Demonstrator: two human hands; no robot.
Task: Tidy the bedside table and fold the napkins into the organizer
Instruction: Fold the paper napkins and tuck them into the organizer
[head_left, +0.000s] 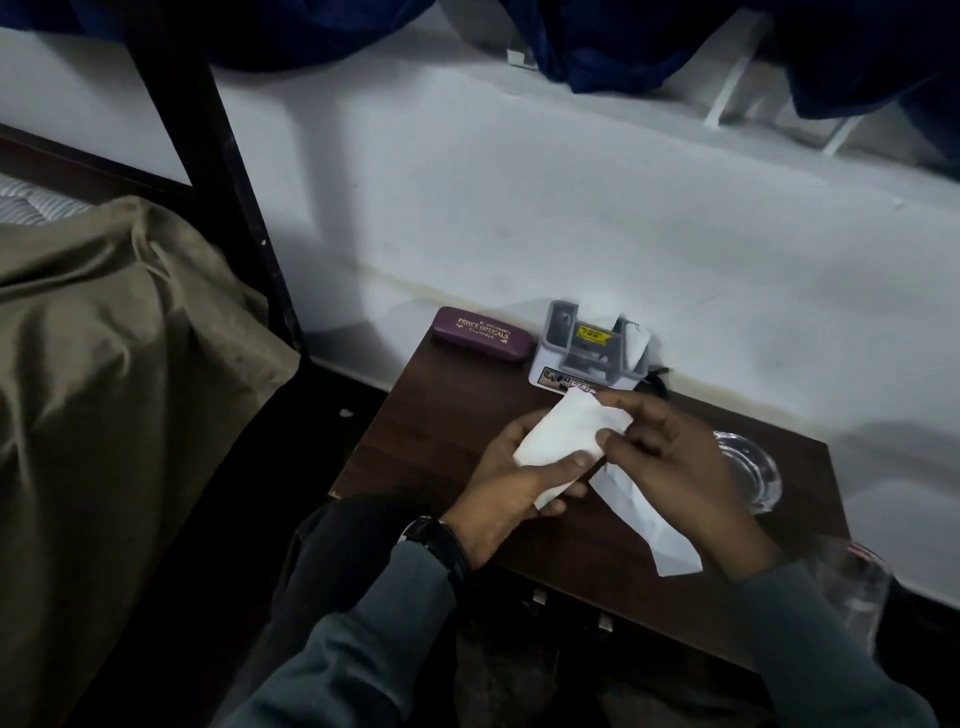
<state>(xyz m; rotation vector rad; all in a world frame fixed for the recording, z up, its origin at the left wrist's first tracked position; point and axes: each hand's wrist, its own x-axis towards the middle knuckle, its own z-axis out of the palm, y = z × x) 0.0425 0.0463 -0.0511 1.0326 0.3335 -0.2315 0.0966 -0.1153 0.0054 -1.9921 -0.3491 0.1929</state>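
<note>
One soft folded napkin (561, 439) in left grip (498, 493)

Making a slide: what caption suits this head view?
Left hand and right hand hold a white napkin above the bedside table, organizer behind.

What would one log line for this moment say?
step: folding napkin | left hand: holds napkin | right hand: pinches its edge | organizer: napkins inside

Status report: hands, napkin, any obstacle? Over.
Left grip, right grip hold part-folded napkin. Organizer behind, napkins inside. Second napkin on table. No obstacle seen.
</note>
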